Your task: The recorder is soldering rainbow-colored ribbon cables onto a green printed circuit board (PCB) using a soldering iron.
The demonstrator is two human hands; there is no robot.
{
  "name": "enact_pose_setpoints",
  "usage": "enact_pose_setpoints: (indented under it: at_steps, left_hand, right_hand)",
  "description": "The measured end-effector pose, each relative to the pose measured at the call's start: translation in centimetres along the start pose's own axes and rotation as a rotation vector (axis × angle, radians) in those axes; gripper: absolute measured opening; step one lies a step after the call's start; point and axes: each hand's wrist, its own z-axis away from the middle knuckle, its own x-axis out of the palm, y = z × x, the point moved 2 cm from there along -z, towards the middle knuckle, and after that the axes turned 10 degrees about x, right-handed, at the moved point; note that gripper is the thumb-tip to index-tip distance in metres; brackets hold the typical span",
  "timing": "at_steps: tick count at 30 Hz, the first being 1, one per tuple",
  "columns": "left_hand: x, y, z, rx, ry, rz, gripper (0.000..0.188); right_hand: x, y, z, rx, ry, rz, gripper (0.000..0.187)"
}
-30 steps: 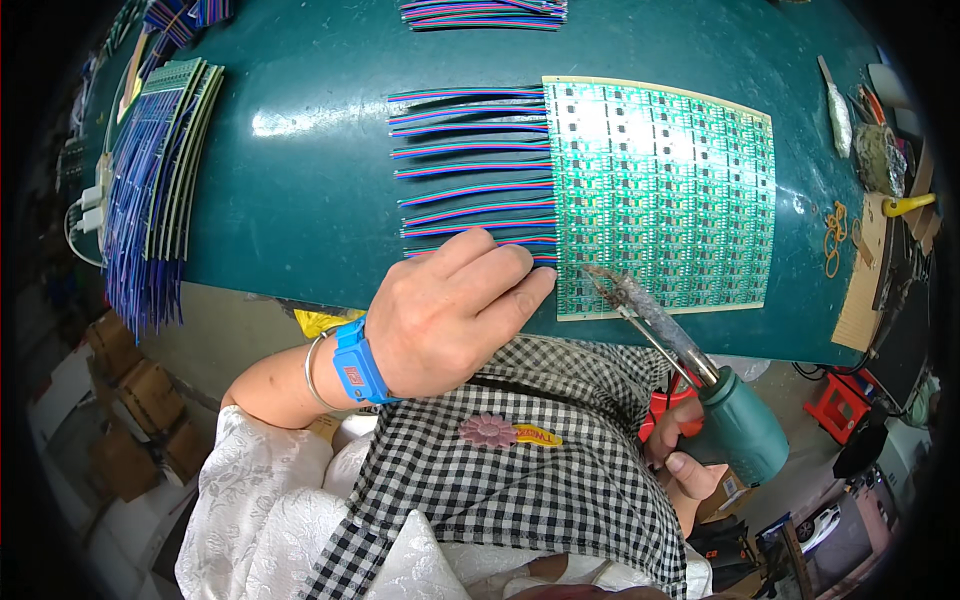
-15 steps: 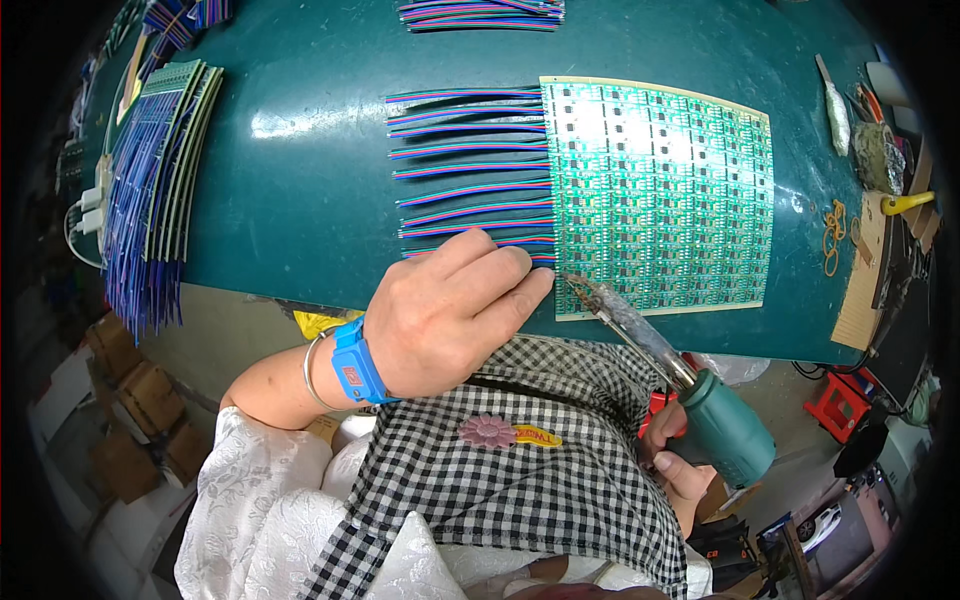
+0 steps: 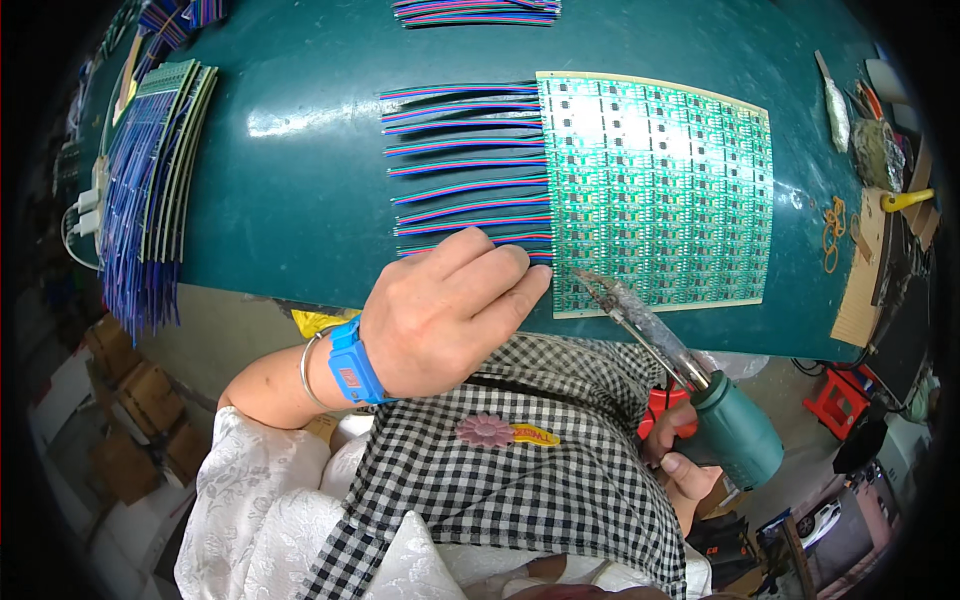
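Note:
A green circuit board panel (image 3: 660, 190) lies flat on the table, divided into rows of small boards. Thin ribbon wires (image 3: 465, 188) in blue, red, green and black run leftward from its left edge. At the lowest of these wires my left hand (image 3: 450, 315) is closed in a pinch, fingertips against the panel's left edge. My right hand (image 3: 682, 458) grips a soldering gun (image 3: 735, 430) with a green body and a metal barrel. Its tip is over the panel's lower left part, just right of my left fingertips; whether it touches is unclear.
Wired boards (image 3: 165, 190) stand stacked at the left. Another wire bundle (image 3: 478, 12) lies at the far edge. Rubber bands (image 3: 832, 236), a cardboard piece (image 3: 858, 285) and a yellow-handled tool (image 3: 907, 201) are at the right. The green table (image 3: 310, 200) ends close to my body.
The soldering gun has moved slightly right, its tip away from the wire end at the panel's edge. The panel, wires and my left hand have shifted slightly left in view.

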Motion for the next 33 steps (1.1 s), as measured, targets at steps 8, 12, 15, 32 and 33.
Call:
enact_pose_setpoints:
  at_steps: [8, 12, 15, 32, 33]
  left_hand:
    - [0.1, -0.1, 0.0, 0.002, -0.013, 0.016, 0.044]
    - [-0.1, 0.0, 0.0, -0.008, -0.027, 0.022, 0.044]
    - [0.0, -0.1, 0.1, 0.001, -0.026, 0.019, 0.044]
    - [-0.2, 0.0, 0.1, 0.041, -0.063, -0.025, 0.044]
    - [-0.2, 0.0, 0.1, 0.043, -0.065, -0.022, 0.044]
  right_hand:
    - [-1.3, 1.8, -0.8, -0.129, -0.059, 0.097, 0.040]
    - [-1.2, 2.0, -0.8, -0.119, -0.008, 0.100, 0.040]
    - [-1.1, 2.0, -0.9, -0.085, -0.006, 0.113, 0.041]
    - [-1.4, 1.1, 0.4, 0.005, -0.043, -0.117, 0.062]
    - [-1.6, 1.2, 0.4, 0.005, -0.048, -0.104, 0.063]
